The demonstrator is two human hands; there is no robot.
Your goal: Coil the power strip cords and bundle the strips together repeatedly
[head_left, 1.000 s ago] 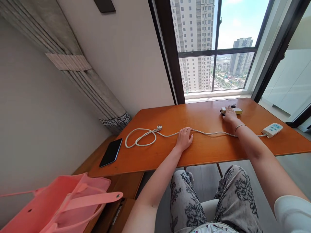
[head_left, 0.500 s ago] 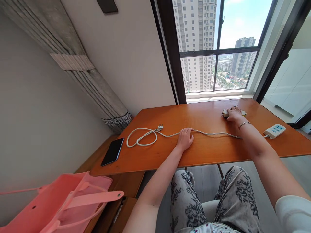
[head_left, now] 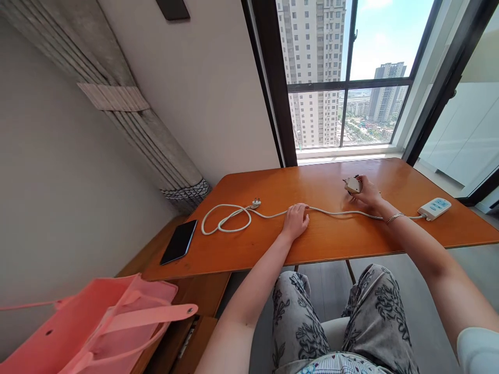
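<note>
The right hand (head_left: 367,192) is closed partway around the right-hand end of a cream-coloured block (head_left: 353,185), with fingers along the far side and the thumb apparently on the near side. The block is located over the far right part of the worktop (head_left: 331,239), between the window side and the cord (head_left: 338,213). It is tilted, with its broad face partly toward the wearer; contact with the worktop cannot be confirmed. Gripping by one end likely serves to leave the opposite end exposed, where small dark parts project; their detail is too fine to identify. The left hand (head_left: 296,221) lies low on the worktop, palm down, fingers together and slightly bent. The cord passes beneath its fingers; whether they pinch it or only rest on it cannot be determined. This placement probably steadies the cord or the arm. The cord runs from the socket unit (head_left: 434,209) at the right, passes under the right forearm, and ends in loose loops beside the plug (head_left: 255,203), which presumably take up slack. A dark-screened tablet (head_left: 179,242) lies flat at the left end, apart from the loops.
</note>
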